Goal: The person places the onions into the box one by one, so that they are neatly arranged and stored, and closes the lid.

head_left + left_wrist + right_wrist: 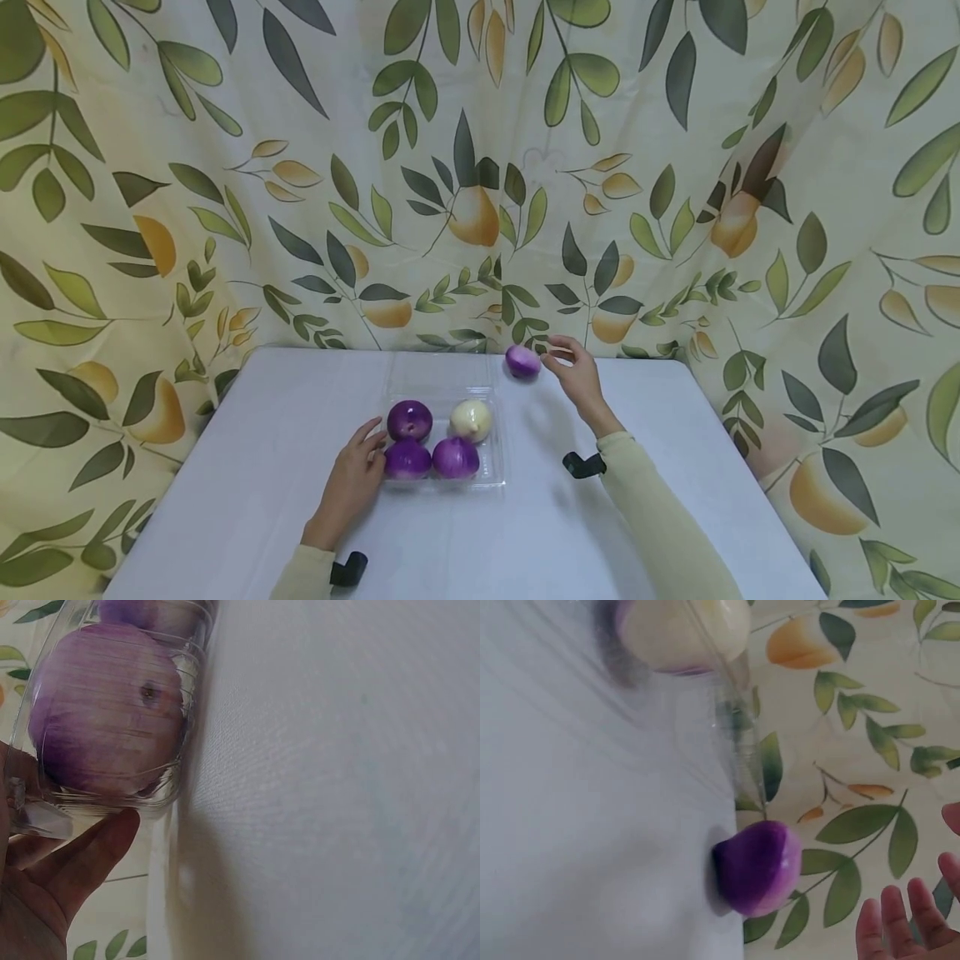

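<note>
A clear plastic container [491, 471] lies with its lid folded back. Inside are three purple onions [456, 457] and a pale onion [471, 420]. My left hand [354, 475] is at the container's left side. In the left wrist view its fingers [97, 851] hold the rim near the corner, beside a purple onion [112, 705] seen through the plastic. Another purple onion [522, 362] sits on the table near the back edge, right of the lid. Close beside it my right hand [577, 379] has its fingers parted, and the right wrist view shows the hand apart from that onion [759, 868].
A white cloth covers the table [262, 433]. Behind it hangs a curtain [480, 208] printed with leaves and fruit. The open lid [442, 371] reaches toward the table's back edge. Dark wrist devices [583, 465] are worn on both arms.
</note>
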Tool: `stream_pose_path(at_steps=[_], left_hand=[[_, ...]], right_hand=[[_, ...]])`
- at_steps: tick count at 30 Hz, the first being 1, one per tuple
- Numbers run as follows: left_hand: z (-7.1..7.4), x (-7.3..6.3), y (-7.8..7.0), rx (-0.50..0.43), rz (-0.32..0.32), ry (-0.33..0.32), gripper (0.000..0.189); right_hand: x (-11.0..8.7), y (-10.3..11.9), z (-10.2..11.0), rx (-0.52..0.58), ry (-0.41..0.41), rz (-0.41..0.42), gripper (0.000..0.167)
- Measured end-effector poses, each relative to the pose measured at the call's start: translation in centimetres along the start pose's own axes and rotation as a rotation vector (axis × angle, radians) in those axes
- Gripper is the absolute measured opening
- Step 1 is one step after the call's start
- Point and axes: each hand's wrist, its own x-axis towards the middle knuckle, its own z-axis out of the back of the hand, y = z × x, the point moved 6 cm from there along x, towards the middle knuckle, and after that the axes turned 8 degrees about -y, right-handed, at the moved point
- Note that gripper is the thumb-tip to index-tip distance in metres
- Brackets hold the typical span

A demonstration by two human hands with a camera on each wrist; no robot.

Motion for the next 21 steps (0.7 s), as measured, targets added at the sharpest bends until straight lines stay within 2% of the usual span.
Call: stream_pose_path(at_steps=[8,16,21], left_hand=[[0.1,0.0,-0.2,-0.002,-0.001,0.005,0.033],[0.1,0.0,-0.1,-0.023,-0.001,-0.003,0.033],[0.0,0.0,-0.1,-0.038,0.008,0.009,0.033]], right_hand=[[1.2,-2.6,-0.8,-0.018,-0.003,-0.097,0.051],[2.2,-4.9,-1.9,-0.018,-0.007,-0.121,0.053],[2.8,-6.4,-2.3,-0.036,0.013,-0.178,0.06]])
